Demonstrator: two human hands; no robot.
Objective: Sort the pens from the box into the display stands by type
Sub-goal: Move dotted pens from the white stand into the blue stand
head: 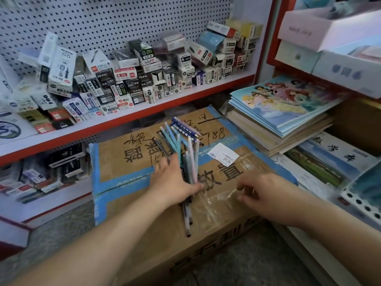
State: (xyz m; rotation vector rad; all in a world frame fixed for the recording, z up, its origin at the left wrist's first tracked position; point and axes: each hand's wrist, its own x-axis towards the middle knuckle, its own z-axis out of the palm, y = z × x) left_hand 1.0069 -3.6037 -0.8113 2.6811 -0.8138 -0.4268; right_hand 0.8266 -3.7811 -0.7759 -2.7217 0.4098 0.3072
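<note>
A carton (115, 162), taped blue along its edges, is seen nearest, with both forearms reaching over it. A bundle of pens (193, 157) is gripped by the left hand (175, 182), fingers and thumb curled round the middle of it. The tips are fanned out away from the person, and the lower ends rest on the carton top. The right hand (266, 195) is held just beside it, its fingers bent over a clear film (218, 203) lying on the carton. Whether the film is pinched cannot be told. A white label (223, 154) is stuck on the carton beyond the hands. To the right, a stack of books (288, 112) is piled. Further back, a red-edged shelf (144, 115) is loaded with many small boxes (132, 79), heaped loosely against a pegboard (103, 21).
</note>
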